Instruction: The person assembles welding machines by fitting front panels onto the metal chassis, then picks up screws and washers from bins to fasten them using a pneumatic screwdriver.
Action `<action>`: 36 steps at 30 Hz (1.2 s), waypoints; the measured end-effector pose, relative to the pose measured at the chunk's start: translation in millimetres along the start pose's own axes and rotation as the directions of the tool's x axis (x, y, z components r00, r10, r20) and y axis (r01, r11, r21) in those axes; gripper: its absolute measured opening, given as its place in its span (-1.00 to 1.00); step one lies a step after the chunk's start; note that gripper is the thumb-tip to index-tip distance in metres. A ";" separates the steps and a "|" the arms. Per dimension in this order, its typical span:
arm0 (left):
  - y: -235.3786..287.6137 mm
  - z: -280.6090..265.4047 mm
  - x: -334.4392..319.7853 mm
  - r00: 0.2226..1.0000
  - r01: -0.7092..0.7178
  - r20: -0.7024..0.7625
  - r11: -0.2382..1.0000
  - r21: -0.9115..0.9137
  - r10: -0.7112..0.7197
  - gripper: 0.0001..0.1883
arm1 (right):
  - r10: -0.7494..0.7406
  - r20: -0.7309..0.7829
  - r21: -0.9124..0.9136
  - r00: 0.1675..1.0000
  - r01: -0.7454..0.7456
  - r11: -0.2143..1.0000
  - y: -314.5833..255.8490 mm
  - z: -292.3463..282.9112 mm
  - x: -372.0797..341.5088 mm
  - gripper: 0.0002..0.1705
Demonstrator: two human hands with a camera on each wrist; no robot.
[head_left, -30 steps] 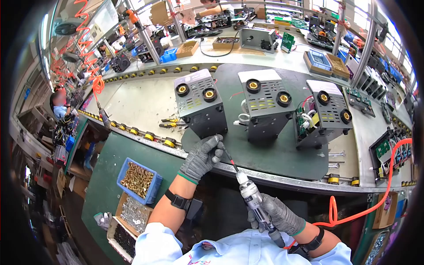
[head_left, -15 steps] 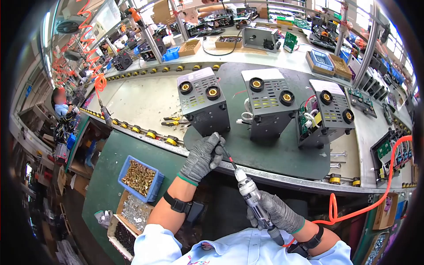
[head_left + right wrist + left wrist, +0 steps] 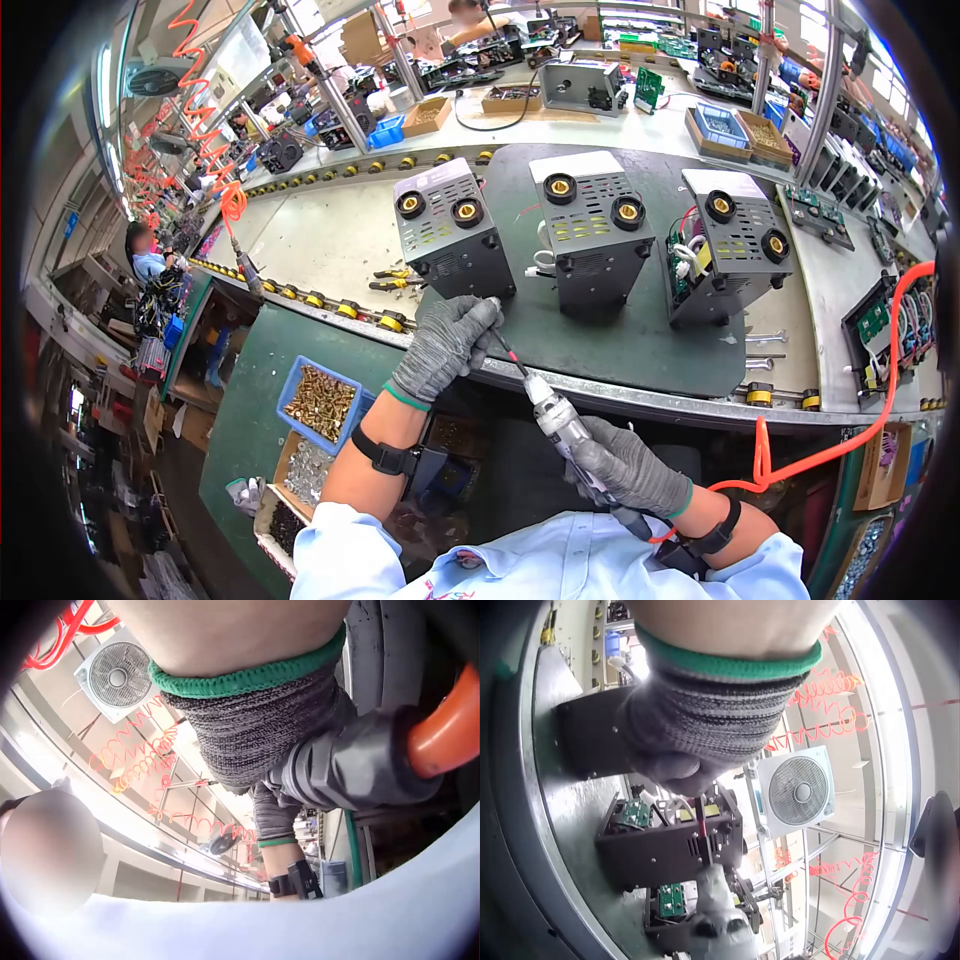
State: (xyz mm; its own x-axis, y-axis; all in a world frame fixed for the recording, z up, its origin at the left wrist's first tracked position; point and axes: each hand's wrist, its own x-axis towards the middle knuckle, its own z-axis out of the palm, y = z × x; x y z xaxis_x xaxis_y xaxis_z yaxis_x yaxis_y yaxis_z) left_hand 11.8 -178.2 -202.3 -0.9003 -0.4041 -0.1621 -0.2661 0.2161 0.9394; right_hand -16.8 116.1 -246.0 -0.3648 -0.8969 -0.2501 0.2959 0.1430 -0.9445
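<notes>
Grey-gloved right hand [image 3: 632,465] gripping a silver-and-black cylindrical power screwdriver [image 3: 558,418], grey-gloved left hand [image 3: 443,347] pinching its slim red-banded metal bit [image 3: 514,357]

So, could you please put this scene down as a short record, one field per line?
Left hand: grey knit glove, fingers curled at the tip of the slim dark bit
Right hand: grey knit glove, gripping the silver-grey power driver
Hose: orange hose, joined to the driver's rear end
Units: three dark grey slotted metal boxes, in a row on the dark green board
Bin: blue plastic bin, holding brass-coloured fittings
</notes>
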 end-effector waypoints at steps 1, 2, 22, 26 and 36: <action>0.9 5.5 -0.8 0.999 -0.016 -0.032 0.996 -0.085 0.014 -0.59 | -0.005 0.002 0.000 1.000 0.005 1.000 -1.3 0.1 0.6 -0.15; 1.9 10.4 -0.7 0.998 -0.036 -0.066 0.985 -0.169 0.025 -0.59 | 0.018 0.006 0.067 1.000 -0.018 0.998 -3.6 0.4 2.1 -0.14; 8.2 8.3 -3.3 0.985 -0.150 -0.147 0.856 -0.495 0.088 -0.64 | 0.059 0.186 0.463 0.981 -0.140 0.875 -24.6 8.0 -4.7 -0.19; 16.1 0.1 -9.0 0.976 -0.194 -0.166 0.917 -0.347 0.143 -0.62 | 0.056 0.188 0.487 0.981 -0.143 0.862 -24.3 12.4 -1.5 -0.15; 17.7 -12.3 -5.0 0.991 -0.101 -0.120 0.879 -0.465 0.051 -0.61 | 0.064 0.185 0.564 0.981 -0.159 0.811 -25.3 28.8 16.5 0.12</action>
State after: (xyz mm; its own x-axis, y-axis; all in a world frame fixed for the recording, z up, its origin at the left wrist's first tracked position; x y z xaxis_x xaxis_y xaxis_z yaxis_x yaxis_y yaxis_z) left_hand 15.8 -183.2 -181.1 -0.8647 -0.4965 -0.0766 0.0176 -0.1824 0.9831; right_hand -4.9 85.7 -220.1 -0.1759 -0.9478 -0.2659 0.7953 0.0223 -0.6058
